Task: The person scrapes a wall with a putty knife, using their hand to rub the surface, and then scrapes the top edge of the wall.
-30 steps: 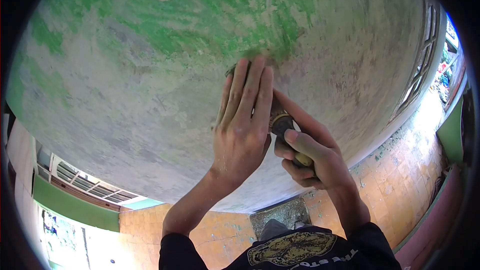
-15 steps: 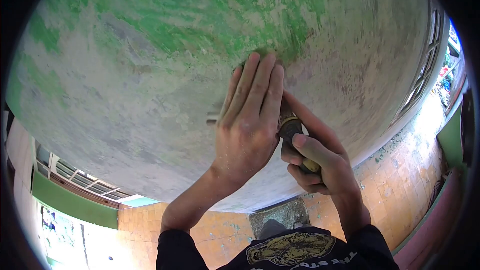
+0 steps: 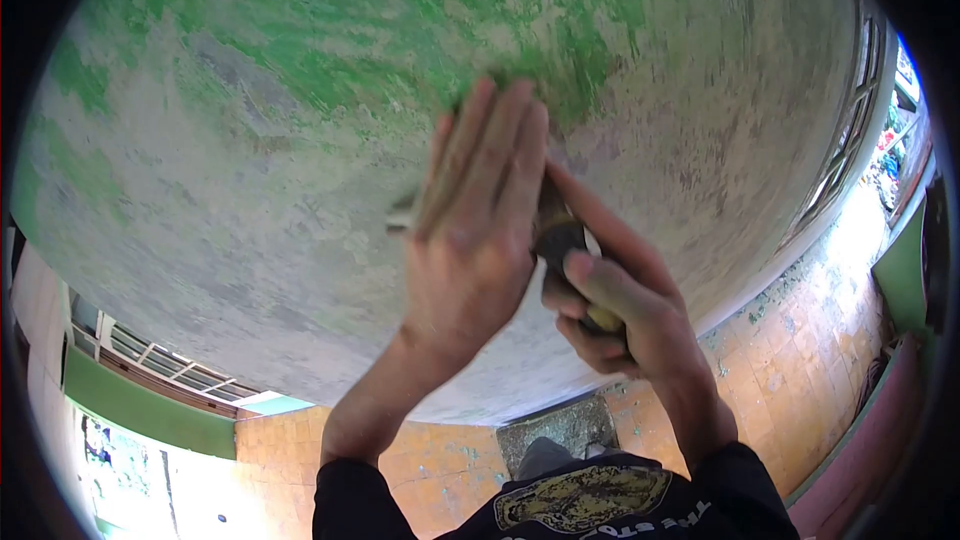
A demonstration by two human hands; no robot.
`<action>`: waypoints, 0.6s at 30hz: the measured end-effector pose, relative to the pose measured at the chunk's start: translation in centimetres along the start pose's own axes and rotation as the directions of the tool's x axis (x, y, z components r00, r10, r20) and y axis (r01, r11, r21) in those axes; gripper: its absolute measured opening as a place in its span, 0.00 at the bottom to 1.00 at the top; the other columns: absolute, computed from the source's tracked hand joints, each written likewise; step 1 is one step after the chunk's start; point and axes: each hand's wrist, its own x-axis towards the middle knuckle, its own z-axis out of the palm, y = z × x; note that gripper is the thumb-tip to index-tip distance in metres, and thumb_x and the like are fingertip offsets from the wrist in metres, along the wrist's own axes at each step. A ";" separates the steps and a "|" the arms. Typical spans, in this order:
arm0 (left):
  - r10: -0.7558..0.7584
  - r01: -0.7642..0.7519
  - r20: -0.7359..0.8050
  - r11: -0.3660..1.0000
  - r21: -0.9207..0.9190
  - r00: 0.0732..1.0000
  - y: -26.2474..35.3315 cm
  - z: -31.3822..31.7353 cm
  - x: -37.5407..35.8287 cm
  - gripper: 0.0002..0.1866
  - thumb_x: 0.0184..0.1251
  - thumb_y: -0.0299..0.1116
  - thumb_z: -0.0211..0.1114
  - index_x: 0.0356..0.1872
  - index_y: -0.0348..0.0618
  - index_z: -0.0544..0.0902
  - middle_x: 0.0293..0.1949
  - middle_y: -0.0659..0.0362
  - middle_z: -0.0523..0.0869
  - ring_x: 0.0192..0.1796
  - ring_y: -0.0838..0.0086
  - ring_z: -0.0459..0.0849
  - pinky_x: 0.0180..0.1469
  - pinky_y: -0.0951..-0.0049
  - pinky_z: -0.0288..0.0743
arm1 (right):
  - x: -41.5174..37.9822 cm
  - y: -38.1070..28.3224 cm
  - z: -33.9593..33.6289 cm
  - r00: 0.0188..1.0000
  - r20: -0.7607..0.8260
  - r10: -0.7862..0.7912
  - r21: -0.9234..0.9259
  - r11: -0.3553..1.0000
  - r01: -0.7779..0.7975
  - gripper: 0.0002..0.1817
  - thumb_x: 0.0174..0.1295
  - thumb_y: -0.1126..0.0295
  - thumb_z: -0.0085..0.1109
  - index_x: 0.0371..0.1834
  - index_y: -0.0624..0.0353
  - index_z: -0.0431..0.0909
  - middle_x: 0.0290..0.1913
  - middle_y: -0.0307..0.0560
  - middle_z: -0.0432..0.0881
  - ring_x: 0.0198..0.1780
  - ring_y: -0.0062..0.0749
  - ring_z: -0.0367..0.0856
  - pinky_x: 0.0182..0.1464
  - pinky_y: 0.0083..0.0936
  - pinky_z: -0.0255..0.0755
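Observation:
My right hand (image 3: 635, 315) is wrapped around the black-and-yellow handle (image 3: 562, 240) of a scraper, its index finger stretched along the tool. Flat over the scraper's head lies my left hand (image 3: 470, 225), fingers extended and side by side, tips towards the green paint. That hand hides most of the head; only a small blurred metal end (image 3: 400, 215) sticks out to its left. The tool is against a wall (image 3: 280, 220) whose green paint is patchy, with grey and whitish areas bared. Whether the blade edge touches the wall is hidden.
Orange floor tiles (image 3: 770, 370) below carry scattered paint flakes. A speckled grey block (image 3: 560, 430) is near my body. Barred windows (image 3: 165, 360) appear at left, others at the right edge. A pink low wall (image 3: 860, 450) runs along the lower right.
Both hands and the scraper have shifted together up and to the left along the wall. My hold on the tool looks the same.

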 end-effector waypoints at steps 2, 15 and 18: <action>-0.010 0.012 0.029 0.997 -0.073 1.000 0.2 -0.3 -0.5 0.26 0.62 0.19 0.59 0.64 0.32 0.79 0.68 0.45 0.79 0.73 0.49 0.74 0.74 0.50 0.69 | -0.9 0.2 0.3 0.999 -0.025 0.023 0.012 1.000 -0.023 0.34 0.77 0.69 0.44 0.86 0.48 0.49 0.31 0.37 0.70 0.18 0.11 0.58 0.18 0.13 0.51; 0.001 0.002 0.065 0.999 -0.049 0.998 0.5 -0.4 0.4 0.25 0.63 0.23 0.60 0.63 0.28 0.79 0.68 0.44 0.78 0.74 0.52 0.73 0.75 0.51 0.67 | -0.6 -0.3 0.3 0.999 -0.047 0.004 0.046 0.999 -0.001 0.34 0.77 0.70 0.45 0.85 0.48 0.48 0.30 0.37 0.69 0.17 0.11 0.55 0.17 0.13 0.49; 0.000 0.011 0.094 0.994 -0.111 0.996 0.7 -0.5 0.0 0.25 0.63 0.24 0.60 0.63 0.28 0.79 0.67 0.44 0.78 0.73 0.52 0.74 0.75 0.51 0.68 | -1.2 0.0 0.2 0.996 -0.084 0.037 0.045 0.998 -0.034 0.35 0.77 0.69 0.45 0.86 0.47 0.48 0.30 0.37 0.69 0.17 0.11 0.56 0.17 0.12 0.50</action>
